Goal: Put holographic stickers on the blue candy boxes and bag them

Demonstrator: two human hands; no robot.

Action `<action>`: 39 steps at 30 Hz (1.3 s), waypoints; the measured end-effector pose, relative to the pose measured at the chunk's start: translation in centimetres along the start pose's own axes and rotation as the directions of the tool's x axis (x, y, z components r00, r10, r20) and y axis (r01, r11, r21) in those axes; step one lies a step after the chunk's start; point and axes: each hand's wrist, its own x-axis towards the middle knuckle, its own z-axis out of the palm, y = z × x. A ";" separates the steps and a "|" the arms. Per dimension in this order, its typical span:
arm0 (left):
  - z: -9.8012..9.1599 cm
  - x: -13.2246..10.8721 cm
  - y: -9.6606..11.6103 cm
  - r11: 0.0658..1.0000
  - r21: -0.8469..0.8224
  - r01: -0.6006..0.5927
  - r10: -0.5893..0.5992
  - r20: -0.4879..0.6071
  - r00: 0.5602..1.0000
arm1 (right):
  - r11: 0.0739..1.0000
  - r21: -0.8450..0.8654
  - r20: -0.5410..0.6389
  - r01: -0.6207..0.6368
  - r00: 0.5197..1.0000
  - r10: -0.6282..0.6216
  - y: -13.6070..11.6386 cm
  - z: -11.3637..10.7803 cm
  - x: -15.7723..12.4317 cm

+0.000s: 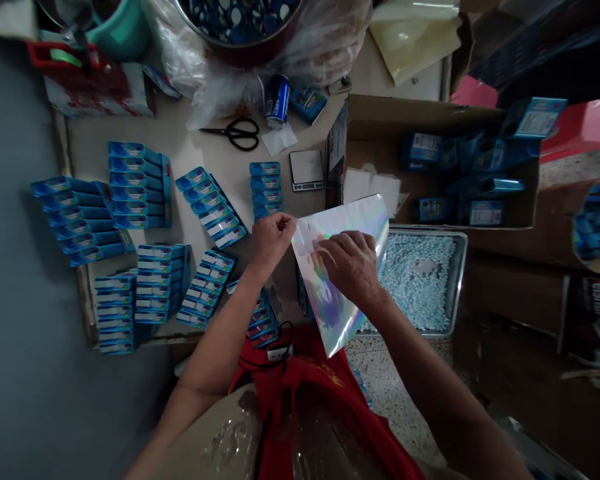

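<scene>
A shiny holographic sheet (pixel 343 287) hangs tilted in front of my body, its pale top strip catching rainbow reflections. My left hand (pixel 274 240) is closed, thumb and fingers pinched at the sheet's upper left corner. Across the face of the sheet lies my right hand (pixel 350 267), fingers bent and its fingertips against the upper part; whether a small piece is between them I cannot make out. Just beyond my left hand is a row of blue flat boxes (pixel 267 185). More blue boxes (pixel 260 317) stand under my left forearm, partly hidden.
Several groups of blue boxes (pixel 137 190) stand on the table's left side. Scissors (pixel 237 133), a blue can (pixel 277 100) and a small scale (pixel 307 169) lie farther back. At right are a cardboard box (pixel 425 110) and a metal tray of pale blue pellets (pixel 420 293).
</scene>
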 end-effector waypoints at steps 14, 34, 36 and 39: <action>-0.8 -0.8 0.7 1.000 0.003 -0.011 0.011 -0.013 1.000 | 0.991 0.077 0.052 0.107 0.992 -0.111 1.1 2.5 2.9; -0.1 -0.3 -0.1 0.999 -0.021 0.035 -0.035 0.019 0.999 | 0.994 0.056 0.031 -0.093 0.995 0.092 -1.1 -2.1 2.6; 0.1 -0.2 -0.3 0.999 -0.029 0.035 -0.034 0.008 0.999 | 0.974 0.164 0.031 -0.155 0.988 0.152 -1.7 -4.2 2.5; 0.2 0.0 -0.9 0.999 -0.053 0.012 -0.012 -0.004 1.000 | 0.843 0.451 0.146 -0.293 0.956 0.254 -2.5 -7.2 3.3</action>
